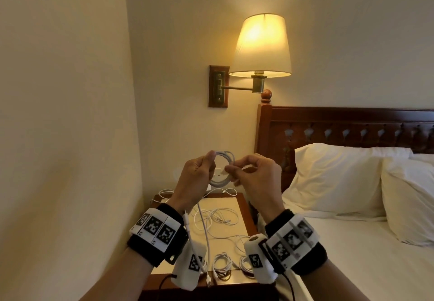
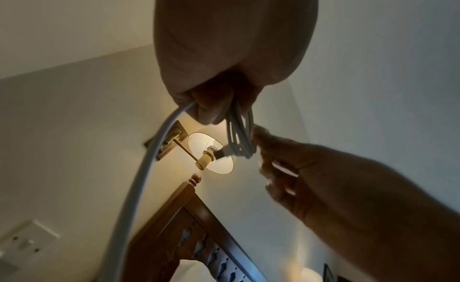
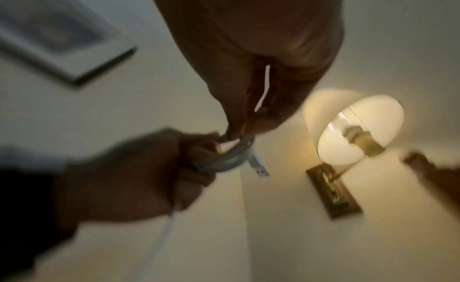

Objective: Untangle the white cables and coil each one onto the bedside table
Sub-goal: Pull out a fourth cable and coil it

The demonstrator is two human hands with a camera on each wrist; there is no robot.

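Observation:
A white cable coil (image 1: 223, 168) is held up in the air above the bedside table (image 1: 231, 201). My left hand (image 1: 199, 176) grips the coil's left side (image 2: 239, 132), fingers curled round the loops, and the cable's loose tail (image 1: 203, 232) hangs down from it past the wrist. My right hand (image 1: 254, 174) pinches the coil's right side (image 3: 239, 148), where a USB plug (image 3: 260, 167) sticks out. A loose tangle of white cables (image 1: 215, 218) lies on the tabletop, and two small coiled cables (image 1: 223, 265) lie near its front edge.
A lit wall lamp (image 1: 261, 47) hangs above the table on a brass arm. The wooden headboard (image 1: 340, 127) and the bed with white pillows (image 1: 340, 178) stand to the right. A wall (image 1: 70, 113) closes the left side. A white socket plate (image 1: 217, 174) sits behind the coil.

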